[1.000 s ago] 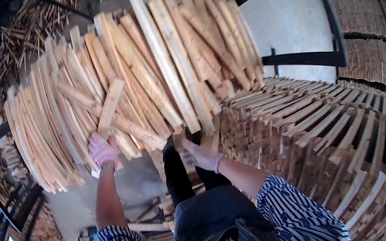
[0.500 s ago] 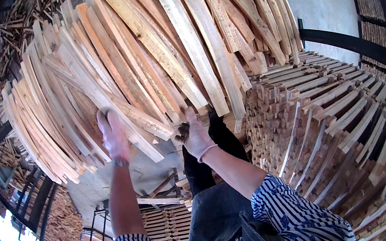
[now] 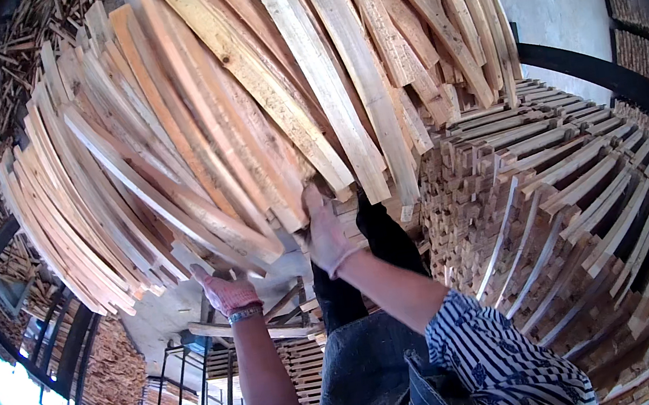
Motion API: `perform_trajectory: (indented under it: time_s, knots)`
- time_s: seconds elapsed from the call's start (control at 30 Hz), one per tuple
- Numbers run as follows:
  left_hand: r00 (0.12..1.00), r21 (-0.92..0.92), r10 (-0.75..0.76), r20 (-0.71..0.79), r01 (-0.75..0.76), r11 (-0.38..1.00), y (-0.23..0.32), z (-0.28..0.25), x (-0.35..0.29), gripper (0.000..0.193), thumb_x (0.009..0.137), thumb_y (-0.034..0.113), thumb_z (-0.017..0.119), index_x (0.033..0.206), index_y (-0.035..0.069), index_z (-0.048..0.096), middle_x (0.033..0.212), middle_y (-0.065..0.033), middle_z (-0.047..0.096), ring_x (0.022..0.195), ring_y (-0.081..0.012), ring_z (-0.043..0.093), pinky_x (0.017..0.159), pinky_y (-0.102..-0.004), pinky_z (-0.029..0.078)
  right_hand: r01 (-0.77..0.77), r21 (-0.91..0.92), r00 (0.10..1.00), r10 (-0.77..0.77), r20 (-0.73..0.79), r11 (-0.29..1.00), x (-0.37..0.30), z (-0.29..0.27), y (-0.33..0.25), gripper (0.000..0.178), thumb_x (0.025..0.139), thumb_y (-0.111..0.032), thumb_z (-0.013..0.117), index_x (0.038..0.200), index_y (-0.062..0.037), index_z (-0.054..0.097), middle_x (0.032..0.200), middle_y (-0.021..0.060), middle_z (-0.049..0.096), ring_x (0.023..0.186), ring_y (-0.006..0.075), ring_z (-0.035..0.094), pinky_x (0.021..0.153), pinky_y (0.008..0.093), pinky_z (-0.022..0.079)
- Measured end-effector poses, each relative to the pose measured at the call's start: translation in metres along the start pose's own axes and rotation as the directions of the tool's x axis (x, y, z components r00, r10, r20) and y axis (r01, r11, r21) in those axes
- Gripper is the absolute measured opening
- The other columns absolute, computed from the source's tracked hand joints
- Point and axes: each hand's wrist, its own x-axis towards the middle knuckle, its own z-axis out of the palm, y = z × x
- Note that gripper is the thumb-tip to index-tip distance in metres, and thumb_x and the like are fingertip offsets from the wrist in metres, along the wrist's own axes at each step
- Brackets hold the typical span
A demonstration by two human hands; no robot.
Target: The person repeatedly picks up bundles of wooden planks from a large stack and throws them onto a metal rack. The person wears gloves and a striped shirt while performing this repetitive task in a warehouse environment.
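Note:
Long, rough-sawn wooden strips (image 3: 281, 118) lie side by side in a thick layer in front of me, their near ends uneven. My right hand (image 3: 329, 235), in a pale pinkish glove, is closed at the near end of a strip (image 3: 279, 200) around the middle of the layer. Its thumb side shows, while the other fingers are mostly hidden by the wood. My left hand (image 3: 230, 293), gloved alike with a band at the wrist, is just below the strip ends to the left, extended against them. Its fingertips are partly hidden.
A tall stack of crosswise-laid strips (image 3: 555, 213) stands at my right. Dark metal bars (image 3: 593, 65) run beside the layer at the right, with a dark frame (image 3: 40, 346) at the left. Piled wood scraps (image 3: 111, 357) lie beyond that frame.
My left hand has moved down and right, off the top of the strips to below their ends. The slanting strips there have shifted into line with the others. My right hand has closed at a strip end.

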Motion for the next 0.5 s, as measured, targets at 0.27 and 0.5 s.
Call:
perform_trajectory:
  time_s: [0.27,0.5]
  knots:
    - [0.969,0.286,0.171,-0.178,-0.116,0.951,0.034,0.050,-0.017,0.099,0.096,0.064,0.055,0.155,-0.008,0.021,0.149,-0.0247,0.045,0.129,-0.0326,0.053,0.106,-0.0384,0.047,0.316,-0.904,0.927,-0.297,0.229,0.289,-0.024,-0.004,0.025,0.083,0.097,-0.065,0.050,0.153,-0.0044,0.034,0.136,0.0228,0.058,0.129,0.0327,0.055,0.107,0.0395,0.043]
    - [0.926,0.109,0.133,0.352,-0.182,0.977,0.044,0.026,0.005,0.075,0.101,0.061,0.050,0.150,0.004,0.044,0.137,-0.0098,0.058,0.124,-0.0227,0.056,0.107,-0.0365,0.045,0.239,-0.828,0.970,-0.094,0.223,0.506,-0.030,0.019,-0.052,0.104,0.089,-0.076,0.051,0.146,0.0087,0.038,0.133,0.0365,0.055,0.128,0.0440,0.055,0.105,0.0451,0.044]
